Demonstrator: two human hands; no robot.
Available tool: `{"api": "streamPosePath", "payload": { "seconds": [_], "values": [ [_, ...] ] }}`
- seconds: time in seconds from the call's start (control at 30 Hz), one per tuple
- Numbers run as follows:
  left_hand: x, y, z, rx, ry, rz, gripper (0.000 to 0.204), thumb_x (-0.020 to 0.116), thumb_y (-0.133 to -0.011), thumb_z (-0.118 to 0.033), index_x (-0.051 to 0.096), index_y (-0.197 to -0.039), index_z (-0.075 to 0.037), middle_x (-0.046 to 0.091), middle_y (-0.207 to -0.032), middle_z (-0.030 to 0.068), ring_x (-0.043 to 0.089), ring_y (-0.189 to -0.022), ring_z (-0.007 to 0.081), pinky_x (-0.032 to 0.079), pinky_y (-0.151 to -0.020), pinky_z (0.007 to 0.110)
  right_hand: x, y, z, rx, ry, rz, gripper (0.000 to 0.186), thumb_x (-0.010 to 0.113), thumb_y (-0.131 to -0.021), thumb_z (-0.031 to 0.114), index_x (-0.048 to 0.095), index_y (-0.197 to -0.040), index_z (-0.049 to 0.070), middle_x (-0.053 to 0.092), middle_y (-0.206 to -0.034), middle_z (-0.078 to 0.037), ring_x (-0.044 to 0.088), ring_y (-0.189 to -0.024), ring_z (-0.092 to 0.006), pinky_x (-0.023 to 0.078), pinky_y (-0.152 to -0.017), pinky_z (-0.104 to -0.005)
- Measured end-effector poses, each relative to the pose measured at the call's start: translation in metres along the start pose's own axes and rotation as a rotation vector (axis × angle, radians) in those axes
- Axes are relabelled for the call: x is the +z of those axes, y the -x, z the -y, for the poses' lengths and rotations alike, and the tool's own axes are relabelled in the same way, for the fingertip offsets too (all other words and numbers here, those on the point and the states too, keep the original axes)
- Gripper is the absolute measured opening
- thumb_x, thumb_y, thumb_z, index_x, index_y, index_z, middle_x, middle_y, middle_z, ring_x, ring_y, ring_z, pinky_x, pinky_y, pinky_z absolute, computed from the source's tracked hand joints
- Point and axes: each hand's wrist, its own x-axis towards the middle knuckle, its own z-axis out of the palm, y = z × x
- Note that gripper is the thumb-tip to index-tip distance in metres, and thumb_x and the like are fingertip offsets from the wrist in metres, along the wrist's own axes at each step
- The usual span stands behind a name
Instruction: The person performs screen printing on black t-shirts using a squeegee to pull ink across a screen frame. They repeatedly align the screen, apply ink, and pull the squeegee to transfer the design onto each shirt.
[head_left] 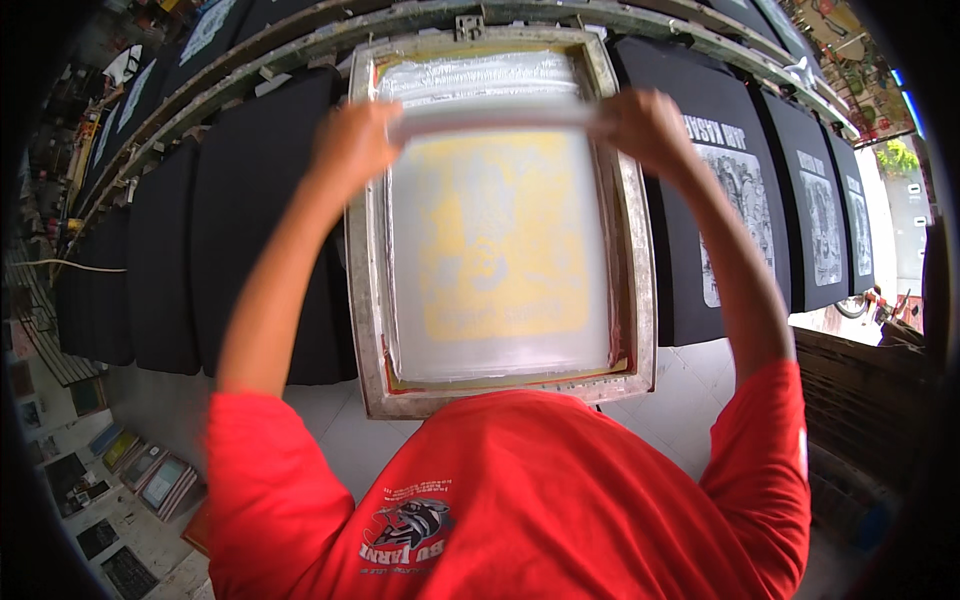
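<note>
A screen-printing frame (628,300) lies in front of me, its mesh (505,240) showing a pale yellow stencil under a whitish film, with thicker white ink (475,70) along the far end. A long squeegee (495,118), blurred by motion, spans the mesh near that far end. My left hand (363,140) is closed on the squeegee's left end. My right hand (645,128) is closed on its right end. Both forearms reach up from red short sleeves at either side of the frame.
Black shirts on boards (262,220) line the left. On the right, black shirts (655,255) carry white prints. A metal rail (255,40) runs behind the boards. Stacked small frames (160,480) sit low at the left. A dark slatted wooden structure (855,400) stands at the lower right.
</note>
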Motion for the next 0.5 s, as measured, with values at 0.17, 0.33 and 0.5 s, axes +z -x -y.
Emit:
{"api": "streamPosePath", "payload": {
  "seconds": [0.17, 0.33, 0.5],
  "values": [
    [0.011, 0.184, -0.062, 0.072, 0.06, -0.024, 0.037, 0.069, -0.063, -0.001, 0.071, -0.099, -0.01, 0.07, -0.1, 0.0101, 0.066, -0.094, 0.0291, 0.055, -0.08, 0.042, 0.009, 0.185, 0.065, -0.089, -0.064, -0.11, 0.011, 0.072, -0.069, 0.014, 0.064, -0.077, 0.011, 0.064, -0.079, -0.005, 0.063, -0.076, -0.0268, 0.054, -0.064, -0.0391],
    [0.034, 0.294, -0.113, 0.097, 0.158, -0.006, 0.033, 0.072, -0.063, -0.001, 0.064, -0.094, -0.008, 0.066, -0.099, 0.0065, 0.063, -0.095, 0.0249, 0.053, -0.078, 0.038, 0.051, 0.307, 0.112, -0.004, -0.1, -0.212, 0.025, 0.072, -0.064, 0.01, 0.067, -0.088, 0.01, 0.068, -0.092, -0.001, 0.064, -0.086, -0.0244, 0.055, -0.072, -0.0371],
    [0.054, 0.34, -0.128, 0.068, 0.18, -0.018, 0.043, 0.078, -0.066, -0.014, 0.064, -0.105, -0.007, 0.064, -0.108, 0.0071, 0.059, -0.105, 0.0265, 0.05, -0.089, 0.039, 0.066, 0.346, 0.131, 0.038, -0.163, -0.203, 0.053, 0.086, -0.057, 0.024, 0.067, -0.105, 0.008, 0.066, -0.106, -0.005, 0.06, -0.102, -0.0264, 0.051, -0.086, -0.0394]
  ]
}}
